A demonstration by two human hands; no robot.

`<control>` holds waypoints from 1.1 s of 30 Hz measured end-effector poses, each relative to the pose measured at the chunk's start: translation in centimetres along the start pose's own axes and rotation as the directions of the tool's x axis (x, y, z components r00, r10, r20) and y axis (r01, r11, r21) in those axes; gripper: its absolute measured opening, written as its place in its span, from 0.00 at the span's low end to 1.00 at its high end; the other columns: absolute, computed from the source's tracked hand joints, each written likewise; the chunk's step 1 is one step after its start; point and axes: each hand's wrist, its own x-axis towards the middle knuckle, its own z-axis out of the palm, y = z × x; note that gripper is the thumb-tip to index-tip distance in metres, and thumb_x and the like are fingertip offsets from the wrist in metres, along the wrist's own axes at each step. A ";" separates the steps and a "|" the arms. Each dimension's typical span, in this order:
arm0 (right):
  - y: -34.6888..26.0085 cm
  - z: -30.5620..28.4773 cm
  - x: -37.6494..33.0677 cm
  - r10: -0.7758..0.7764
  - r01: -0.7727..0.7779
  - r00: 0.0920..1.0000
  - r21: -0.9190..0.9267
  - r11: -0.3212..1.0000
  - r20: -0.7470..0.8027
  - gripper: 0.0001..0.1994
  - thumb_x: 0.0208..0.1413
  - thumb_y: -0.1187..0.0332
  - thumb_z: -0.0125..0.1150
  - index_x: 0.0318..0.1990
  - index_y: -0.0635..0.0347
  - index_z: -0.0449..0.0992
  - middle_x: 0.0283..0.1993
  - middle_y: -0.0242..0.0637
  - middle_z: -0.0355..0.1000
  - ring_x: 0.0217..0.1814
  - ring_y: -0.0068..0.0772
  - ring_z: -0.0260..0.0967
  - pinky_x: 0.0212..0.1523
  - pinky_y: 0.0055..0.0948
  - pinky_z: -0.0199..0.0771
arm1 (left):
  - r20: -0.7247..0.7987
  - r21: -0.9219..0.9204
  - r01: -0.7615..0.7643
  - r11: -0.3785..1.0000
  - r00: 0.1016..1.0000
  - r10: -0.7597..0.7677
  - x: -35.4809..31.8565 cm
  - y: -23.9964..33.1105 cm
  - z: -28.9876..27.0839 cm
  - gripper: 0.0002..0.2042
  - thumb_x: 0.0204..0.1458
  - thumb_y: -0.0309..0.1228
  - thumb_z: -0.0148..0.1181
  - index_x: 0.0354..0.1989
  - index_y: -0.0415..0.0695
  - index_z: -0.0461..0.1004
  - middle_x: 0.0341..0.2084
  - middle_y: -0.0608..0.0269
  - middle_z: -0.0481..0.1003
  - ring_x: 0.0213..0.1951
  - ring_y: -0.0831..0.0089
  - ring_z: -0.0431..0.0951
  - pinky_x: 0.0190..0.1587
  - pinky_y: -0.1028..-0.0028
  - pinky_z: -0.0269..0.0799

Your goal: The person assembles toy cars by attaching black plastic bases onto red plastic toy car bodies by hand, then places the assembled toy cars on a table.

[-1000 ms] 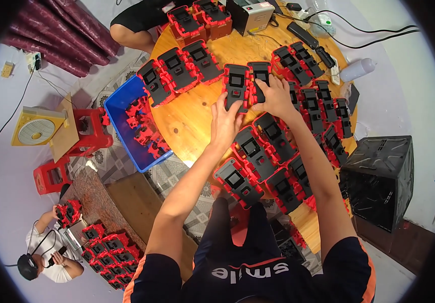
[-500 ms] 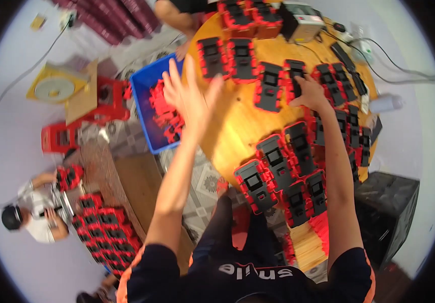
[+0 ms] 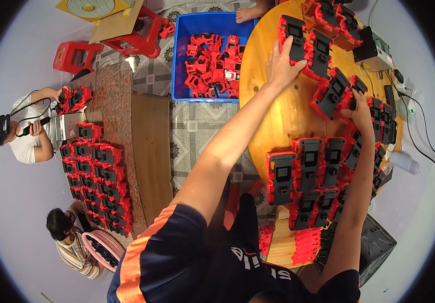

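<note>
Toy trucks with red bodies and flat black undersides turned up lie on a round wooden table (image 3: 265, 113). My left hand (image 3: 280, 70) is at the near-left corner of one toy truck (image 3: 293, 38), thumb on its near end and fingers along its side. A second toy truck (image 3: 319, 53) lies right beside it. My right hand (image 3: 361, 113) grips another toy truck (image 3: 360, 83), which its fingers partly cover. Just left of that hand lies a tilted toy truck (image 3: 331, 93). Nearer me, several more stand in two rows, such as this toy truck (image 3: 281, 177).
A blue bin (image 3: 175, 65) of loose red toy trucks stands on the floor left of the table. A grey box-shaped device (image 3: 376, 53) with cables sits at the far right. Two people work at a stone-topped table (image 3: 121, 116) on the left, beside rows of toy trucks.
My left hand has come from beside the blue bin, spread in the air, to the leftmost far toy truck. My right hand stays at the same toy truck. The view has turned left.
</note>
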 end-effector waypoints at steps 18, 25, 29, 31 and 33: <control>-6.7 0.6 -3.1 -0.042 0.087 0.966 0.170 0.982 -0.255 0.42 0.41 0.50 0.75 0.64 0.53 0.64 0.69 0.60 0.51 0.70 0.59 0.52 0.64 0.44 0.61 | 0.155 -0.121 -0.094 0.988 0.981 0.112 1.2 1.8 -0.7 0.39 0.46 0.47 0.70 0.66 0.54 0.58 0.67 0.38 0.48 0.61 0.43 0.63 0.63 0.60 0.61; -6.2 4.6 -6.3 -0.009 0.095 0.943 0.242 0.966 -0.334 0.37 0.40 0.62 0.72 0.63 0.48 0.65 0.68 0.60 0.51 0.69 0.65 0.50 0.66 0.48 0.57 | 0.159 0.503 -0.355 0.788 0.934 0.319 0.1 8.1 1.5 0.40 0.40 0.58 0.68 0.65 0.73 0.59 0.71 0.55 0.44 0.66 0.34 0.47 0.53 0.34 0.58; -5.1 4.5 -7.3 -0.059 0.176 0.923 0.280 0.944 -0.381 0.36 0.38 0.65 0.73 0.60 0.50 0.68 0.66 0.55 0.57 0.68 0.63 0.52 0.64 0.51 0.60 | 0.294 0.601 -0.398 0.693 0.916 0.272 0.1 8.0 1.9 0.38 0.36 0.59 0.69 0.61 0.75 0.65 0.67 0.64 0.57 0.66 0.38 0.48 0.50 0.35 0.60; -4.9 2.8 -7.5 -0.121 0.221 0.919 0.238 0.946 -0.375 0.34 0.39 0.67 0.73 0.59 0.51 0.69 0.66 0.53 0.57 0.68 0.62 0.52 0.65 0.50 0.60 | 0.260 0.563 -0.391 0.728 0.920 0.294 -0.5 7.4 1.0 0.37 0.35 0.55 0.72 0.59 0.72 0.67 0.65 0.65 0.61 0.66 0.40 0.50 0.50 0.35 0.60; -4.4 1.4 -7.2 -0.183 0.274 0.902 0.191 0.943 -0.391 0.30 0.39 0.69 0.73 0.55 0.52 0.72 0.66 0.47 0.59 0.69 0.60 0.50 0.66 0.49 0.58 | 0.262 0.567 -0.384 0.729 0.923 0.282 -1.8 6.9 -0.2 0.37 0.34 0.54 0.73 0.59 0.72 0.67 0.64 0.66 0.61 0.66 0.41 0.50 0.51 0.35 0.60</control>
